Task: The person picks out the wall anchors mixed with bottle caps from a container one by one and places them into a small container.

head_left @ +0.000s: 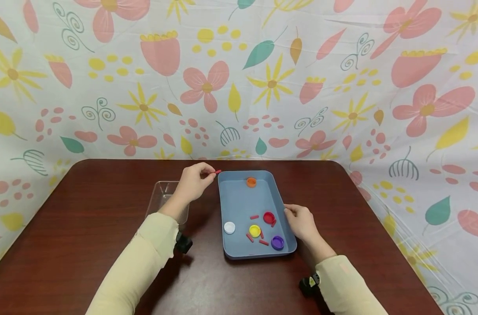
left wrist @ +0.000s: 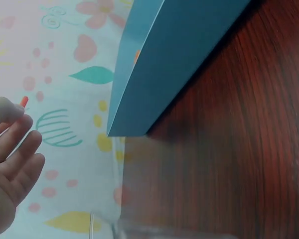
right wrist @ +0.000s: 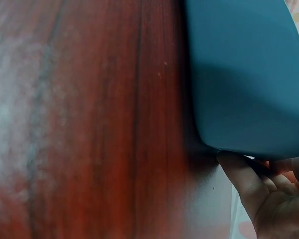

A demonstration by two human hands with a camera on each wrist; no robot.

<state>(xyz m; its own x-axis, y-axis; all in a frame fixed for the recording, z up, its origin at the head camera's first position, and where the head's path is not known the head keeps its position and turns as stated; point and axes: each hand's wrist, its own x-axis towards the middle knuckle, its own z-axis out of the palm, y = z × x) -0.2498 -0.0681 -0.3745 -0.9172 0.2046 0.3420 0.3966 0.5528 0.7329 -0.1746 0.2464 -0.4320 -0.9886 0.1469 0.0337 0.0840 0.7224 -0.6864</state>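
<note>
A small red stick (head_left: 218, 171) is pinched between the thumb and fingertips of my left hand (head_left: 194, 179), just outside the upper left corner of the blue-grey tray (head_left: 239, 197). In the left wrist view the stick (left wrist: 24, 101) pokes out past the thumb, the other fingers loosely bent. My right hand (head_left: 301, 222) holds the tray's right side wall; the right wrist view shows the thumb against the tray, other fingers partly hidden. Inside the tray lie orange (head_left: 251, 182), white (head_left: 229, 227), yellow (head_left: 255, 231), red (head_left: 269, 217) and purple caps (head_left: 277, 243), with several red sticks (head_left: 263, 242).
A clear plastic container (head_left: 156, 199) stands left of the tray, partly covered by my left forearm. Both stand on a dark wooden table (head_left: 85, 245). Behind the table hangs a flower-patterned cloth (head_left: 231, 87).
</note>
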